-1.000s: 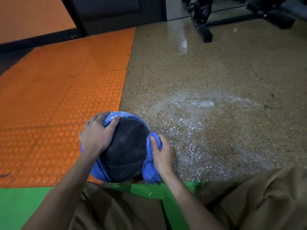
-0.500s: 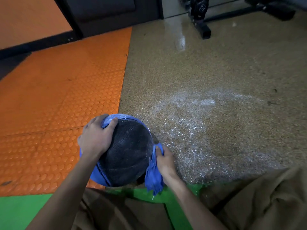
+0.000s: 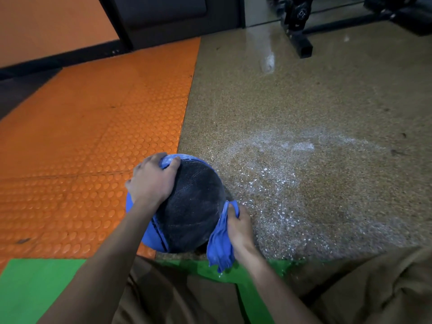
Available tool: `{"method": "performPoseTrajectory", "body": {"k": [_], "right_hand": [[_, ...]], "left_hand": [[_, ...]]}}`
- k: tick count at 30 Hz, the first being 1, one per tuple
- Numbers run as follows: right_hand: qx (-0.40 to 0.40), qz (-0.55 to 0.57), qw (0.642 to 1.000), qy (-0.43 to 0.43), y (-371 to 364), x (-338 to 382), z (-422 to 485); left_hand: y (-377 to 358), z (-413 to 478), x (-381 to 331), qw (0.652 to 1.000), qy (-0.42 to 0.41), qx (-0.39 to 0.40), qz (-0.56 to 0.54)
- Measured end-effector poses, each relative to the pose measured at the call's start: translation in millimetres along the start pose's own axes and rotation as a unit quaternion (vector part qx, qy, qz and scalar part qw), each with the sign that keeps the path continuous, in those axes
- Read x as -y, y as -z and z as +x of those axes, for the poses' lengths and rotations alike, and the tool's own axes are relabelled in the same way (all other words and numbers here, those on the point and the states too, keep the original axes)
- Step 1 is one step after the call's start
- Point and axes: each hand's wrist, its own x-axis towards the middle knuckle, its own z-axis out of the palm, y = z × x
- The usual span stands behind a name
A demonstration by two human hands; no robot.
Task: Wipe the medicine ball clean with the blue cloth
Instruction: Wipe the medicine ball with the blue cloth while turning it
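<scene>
The medicine ball point(image 3: 194, 206) sits low in the centre of the head view, over the seam where the orange studded mat point(image 3: 81, 148) meets the speckled floor point(image 3: 304, 101), just beyond the edge of the green mat point(image 3: 35, 288). Its underside is hidden by its own bulk, so its contact with the floor cannot be seen. The ball shows 2 colours: a dark textured panel facing up and blue sections along the left and far edges. The left hand point(image 3: 150, 181) lies over the upper left of the ball, fingers spread and curved down over the blue far edge, thumb laid on the dark panel, gripping the ball. The left forearm crosses the ball's lower left and covers part of the blue section there. The right hand point(image 3: 240, 226) is closed round the blue cloth point(image 3: 221, 244), bunched in the fist and pressed against the lower right side of the ball; the loose end of the cloth hangs down over the green mat. A patch of white flecks and wet sheen point(image 3: 280, 174) spreads across the speckled floor just right of the ball and the right hand. The person's tan trousers point(image 3: 374, 288) fill the lower right and lower centre. Well apart, at the top right, a black equipment frame point(image 3: 301, 43) stands on the floor; a dark padded panel point(image 3: 168, 17) and an orange wall point(image 3: 53, 24) close the top left.
</scene>
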Motion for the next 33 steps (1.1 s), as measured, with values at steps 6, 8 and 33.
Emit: {"method": "performPoseTrajectory", "body": {"k": [6, 8, 33], "right_hand": [[-0.043, -0.114, 0.958, 0.259, -2.8, 26.7, -18.0], [-0.055, -0.096, 0.964, 0.242, -3.1, 21.3, -15.4], [0.002, -0.116, 0.957, 0.267, -9.0, 25.8, -27.2]], "left_hand": [[-1.4, 2.6, -4.9, 1.000, 0.003, 0.007, 0.014], [-1.0, 5.1, -5.4, 1.000, 0.011, 0.010, 0.015], [3.7, 12.7, -8.3, 0.999, 0.045, 0.020, 0.010]]}}
